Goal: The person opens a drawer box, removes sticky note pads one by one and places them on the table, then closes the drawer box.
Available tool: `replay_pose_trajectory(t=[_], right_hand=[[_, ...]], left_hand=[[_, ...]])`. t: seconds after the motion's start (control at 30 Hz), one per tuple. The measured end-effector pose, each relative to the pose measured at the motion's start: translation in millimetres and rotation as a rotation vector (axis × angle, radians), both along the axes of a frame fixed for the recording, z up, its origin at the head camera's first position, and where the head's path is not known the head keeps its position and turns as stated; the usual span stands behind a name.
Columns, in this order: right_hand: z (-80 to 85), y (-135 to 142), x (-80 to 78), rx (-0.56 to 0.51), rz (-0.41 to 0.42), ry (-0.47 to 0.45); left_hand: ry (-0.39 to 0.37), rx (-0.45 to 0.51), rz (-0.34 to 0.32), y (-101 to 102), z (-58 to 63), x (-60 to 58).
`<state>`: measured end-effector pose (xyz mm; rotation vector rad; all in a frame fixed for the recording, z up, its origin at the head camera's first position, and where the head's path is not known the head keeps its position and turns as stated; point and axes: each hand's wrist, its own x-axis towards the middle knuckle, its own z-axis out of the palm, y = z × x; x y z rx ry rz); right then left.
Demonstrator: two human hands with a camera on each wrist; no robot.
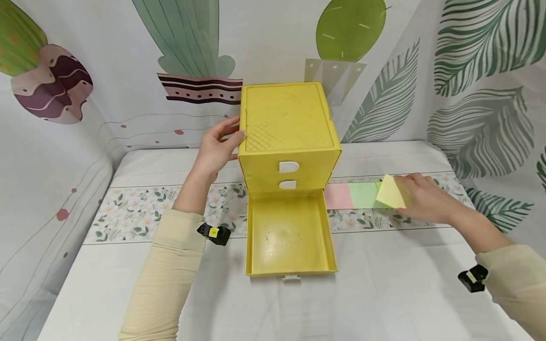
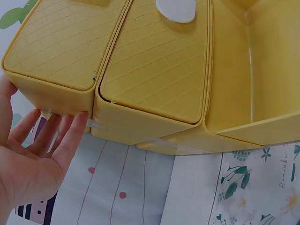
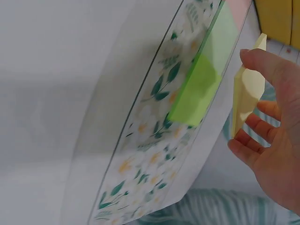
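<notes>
A yellow drawer cabinet (image 1: pixel 290 118) stands mid-table, its bottom drawer (image 1: pixel 290 237) pulled out with a bare floor. My left hand (image 1: pixel 217 149) rests against the cabinet's left side near the top. In the left wrist view, its extended fingertips (image 2: pixel 79 119) touch the side wall. On the right, my right hand (image 1: pixel 426 196) pinches a pale yellow sticky note pad (image 1: pixel 391 192) between thumb and fingers, tilted above the table. Beneath and left of it, a bright green pad (image 3: pixel 197 93), a pale green pad (image 1: pixel 362 195) and a pink pad (image 1: pixel 338 196) lie in a row.
Two upper drawers with white handles (image 1: pixel 288 166) are pushed in. A floral strip (image 1: pixel 141 213) crosses the white tablecloth (image 1: pixel 384 284). Behind the cabinet hangs a curtain (image 1: pixel 273 42) printed with cacti and leaves.
</notes>
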<state>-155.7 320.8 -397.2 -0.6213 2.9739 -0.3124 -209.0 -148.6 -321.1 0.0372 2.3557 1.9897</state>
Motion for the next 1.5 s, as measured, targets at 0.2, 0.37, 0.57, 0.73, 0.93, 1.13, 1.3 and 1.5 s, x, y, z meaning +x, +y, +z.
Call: replay_pose_trajectory(t=[0.2, 0.37, 0.57, 0.73, 0.93, 1.13, 1.3, 1.5], right_hand=[[-7.2, 17.5, -5.9, 0.057, -0.129, -0.121], [-15.2, 29.7, -9.2, 0.068, -0.216, -0.202], [-21.3, 39.4, -12.0, 0.088, -0.271, -0.216], [-24.8, 46.8, -14.1, 0.122, -0.322, -0.238], [-34.7, 55.0, -15.7, 0.121, -0.386, -0.288], [-44.0, 60.1, -18.1, 0.107, -0.451, -0.302], [-46.6, 61.6, -20.2, 0.114, -0.479, -0.333], [-43.8, 57.8, -19.4, 0.105, -0.519, -0.361]], left_hand=[[0.005, -0.005, 0.002, 0.2, 0.4, -0.1], [0.007, 0.005, 0.006, 0.9, 0.4, 0.3], [0.004, 0.021, 0.005, 1.1, 0.2, 0.3], [0.006, 0.014, 0.008, 0.9, -0.2, 0.1], [0.005, 0.012, 0.01, 0.6, 0.3, 0.6], [0.0, 0.01, 0.011, 0.7, 0.6, 0.1], [0.003, 0.009, 0.007, 0.7, 0.0, -0.1], [0.007, 0.01, 0.005, 0.0, -0.5, 0.4]])
